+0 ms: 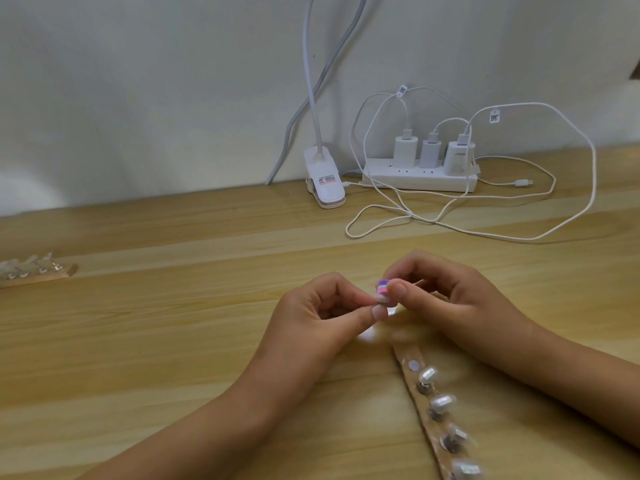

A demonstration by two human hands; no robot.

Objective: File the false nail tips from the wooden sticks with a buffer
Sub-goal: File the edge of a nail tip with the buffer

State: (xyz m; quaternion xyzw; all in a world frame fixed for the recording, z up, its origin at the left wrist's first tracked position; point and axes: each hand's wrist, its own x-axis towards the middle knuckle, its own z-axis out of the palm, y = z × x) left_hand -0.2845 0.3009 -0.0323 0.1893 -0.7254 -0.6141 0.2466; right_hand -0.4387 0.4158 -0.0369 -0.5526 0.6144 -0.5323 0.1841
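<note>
My left hand (318, 313) pinches a small pale false nail tip (381, 299) between thumb and forefinger above the table. My right hand (446, 292) grips a small buffer block (487, 286) with purple and pink layers, held against that tip. Most of the buffer is hidden by my fingers. Below my right forearm lies a wooden stick (420, 400) bearing several pearly nail tips (443, 402) and one bare round mount near its top end. A second wooden stick (52, 275) with clear tips lies at the far left.
A white power strip (419, 178) with three chargers stands at the back by the wall. Its white cables (485, 233) loop over the wooden table (173, 341). A white clip lamp base (323, 185) stands left of the strip.
</note>
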